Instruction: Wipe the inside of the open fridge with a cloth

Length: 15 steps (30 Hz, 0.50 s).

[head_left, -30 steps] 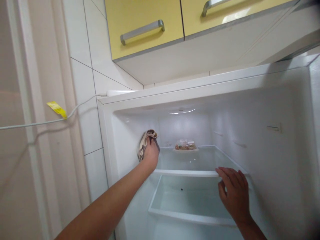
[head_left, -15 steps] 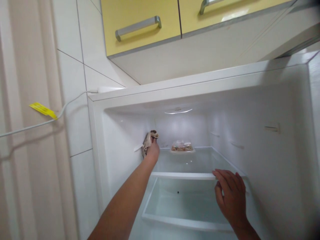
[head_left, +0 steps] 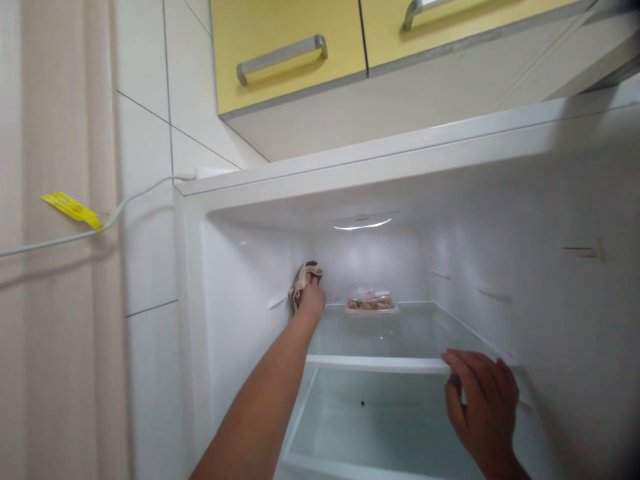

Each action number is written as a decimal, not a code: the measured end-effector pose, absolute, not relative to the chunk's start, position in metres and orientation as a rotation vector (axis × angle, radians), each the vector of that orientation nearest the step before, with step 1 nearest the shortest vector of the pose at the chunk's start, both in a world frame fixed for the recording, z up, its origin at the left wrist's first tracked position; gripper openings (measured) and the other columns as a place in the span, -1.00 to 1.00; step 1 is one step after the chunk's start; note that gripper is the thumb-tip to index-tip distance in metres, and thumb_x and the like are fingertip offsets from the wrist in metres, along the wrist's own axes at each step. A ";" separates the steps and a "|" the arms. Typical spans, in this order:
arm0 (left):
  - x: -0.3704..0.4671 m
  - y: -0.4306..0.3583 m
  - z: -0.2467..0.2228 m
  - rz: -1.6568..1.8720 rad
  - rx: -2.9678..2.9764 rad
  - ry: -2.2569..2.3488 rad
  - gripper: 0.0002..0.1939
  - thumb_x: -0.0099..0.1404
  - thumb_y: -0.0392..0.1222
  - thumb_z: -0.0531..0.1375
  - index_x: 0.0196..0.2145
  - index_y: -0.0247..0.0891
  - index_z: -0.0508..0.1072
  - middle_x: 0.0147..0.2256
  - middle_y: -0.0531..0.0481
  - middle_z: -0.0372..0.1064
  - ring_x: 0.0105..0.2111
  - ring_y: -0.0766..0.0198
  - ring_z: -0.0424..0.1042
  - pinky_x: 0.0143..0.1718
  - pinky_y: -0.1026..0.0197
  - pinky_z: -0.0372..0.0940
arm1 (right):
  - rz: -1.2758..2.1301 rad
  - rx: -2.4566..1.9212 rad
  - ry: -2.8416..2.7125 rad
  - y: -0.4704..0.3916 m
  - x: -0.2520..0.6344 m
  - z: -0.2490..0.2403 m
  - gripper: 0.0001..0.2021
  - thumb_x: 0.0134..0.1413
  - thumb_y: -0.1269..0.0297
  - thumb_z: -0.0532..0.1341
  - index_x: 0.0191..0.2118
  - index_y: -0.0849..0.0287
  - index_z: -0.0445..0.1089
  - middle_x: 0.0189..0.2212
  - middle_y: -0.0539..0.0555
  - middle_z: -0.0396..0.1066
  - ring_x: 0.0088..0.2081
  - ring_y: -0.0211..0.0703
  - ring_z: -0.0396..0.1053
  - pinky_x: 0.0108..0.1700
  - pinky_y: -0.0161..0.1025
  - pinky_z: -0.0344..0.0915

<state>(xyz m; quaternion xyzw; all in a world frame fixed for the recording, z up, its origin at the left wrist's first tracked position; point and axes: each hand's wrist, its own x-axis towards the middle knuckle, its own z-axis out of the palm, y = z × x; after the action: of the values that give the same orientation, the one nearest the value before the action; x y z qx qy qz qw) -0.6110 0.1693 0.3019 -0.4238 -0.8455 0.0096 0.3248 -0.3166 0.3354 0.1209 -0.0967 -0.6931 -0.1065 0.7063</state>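
Note:
Deep inside the open fridge, my left hand (head_left: 312, 299) is closed around a bunched beige and brown patterned cloth (head_left: 300, 283). The cloth is against the left inner wall, near the back corner. At the right, my right hand (head_left: 485, 403) is at the front edge of the glass shelf (head_left: 380, 362), its fingers curled over the white trim and its thumb below. How firmly it grips cannot be made out. On the shelf towards the back sits a clear-wrapped food tray (head_left: 371, 303), apart from both hands.
Below the shelf is a pale see-through drawer (head_left: 330, 427) with a small dark speck (head_left: 363, 403) in it. Shelf ridges (head_left: 494, 295) stick out from the right wall. Yellow cabinets (head_left: 285, 40) hang above the fridge; a cable with a yellow tag (head_left: 73, 210) runs at left.
The view has shifted slightly closer, so the fridge looks larger. My left hand stays with the cloth at the left wall, and my right hand stays at the shelf edge.

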 end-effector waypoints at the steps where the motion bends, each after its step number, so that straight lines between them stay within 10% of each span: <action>1: -0.610 0.168 0.305 0.048 -1.066 -2.213 -0.65 0.31 0.02 0.24 -0.07 -0.27 0.49 0.01 -0.15 0.46 0.17 -0.01 0.30 0.27 -0.30 0.02 | -0.251 -0.211 -1.542 0.337 -0.316 0.120 -0.76 0.20 0.44 0.11 -0.04 0.15 0.37 -0.14 0.16 0.49 -0.04 0.07 0.38 0.23 0.23 0.12; 15: -0.531 0.128 0.389 0.172 -0.796 -1.942 -0.65 0.27 -0.37 0.01 -0.25 -0.38 0.62 -0.19 -0.38 0.54 0.02 -0.09 0.33 0.22 -0.20 -0.10 | -0.316 -0.179 -1.512 0.345 -0.319 0.117 -0.75 0.16 0.40 0.10 -0.05 0.15 0.37 -0.16 0.18 0.50 -0.11 0.06 0.41 0.19 0.21 0.15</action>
<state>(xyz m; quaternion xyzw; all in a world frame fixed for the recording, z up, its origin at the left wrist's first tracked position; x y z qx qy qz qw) -0.5306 0.1277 0.3892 -0.3284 -0.8013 0.0711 0.4950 -0.3189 0.3455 0.1175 -0.0809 -0.6820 -0.1424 0.7128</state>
